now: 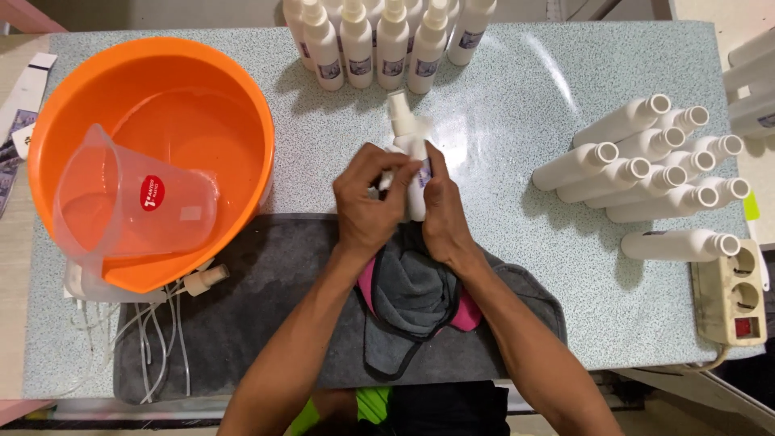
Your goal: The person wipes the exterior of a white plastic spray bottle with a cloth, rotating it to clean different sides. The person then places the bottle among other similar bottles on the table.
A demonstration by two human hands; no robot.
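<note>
Forearms entered from the bottom edge and converged over the middle of the speckled table (500,266), so that both hands met on one object directly beneath my view. Nearest me lay a dark grey mat (266,307) with a grey-and-pink cloth (412,295) bunched on it, placed, I judged, to catch drips under the working spot. My left hand (373,202) was curled shut around the lower body of a white spray bottle (410,145), fingers wrapped across its front, wrist bent slightly inward. My right hand (442,208) pressed flat against the bottle's right side, fingers closed along the label, steadying it. The bottle lay tilted away from me, nozzle pointing to the far edge, just above the mat's far border. To the left sat an orange basin (234,89) holding a clear measuring jug (121,202), with thin tubes (157,339) trailing below. To the right, uncapped white bottles (646,165) lay stacked on their sides near a power strip (731,295). Farthest off, capped bottles (379,40) stood upright in a row.
</note>
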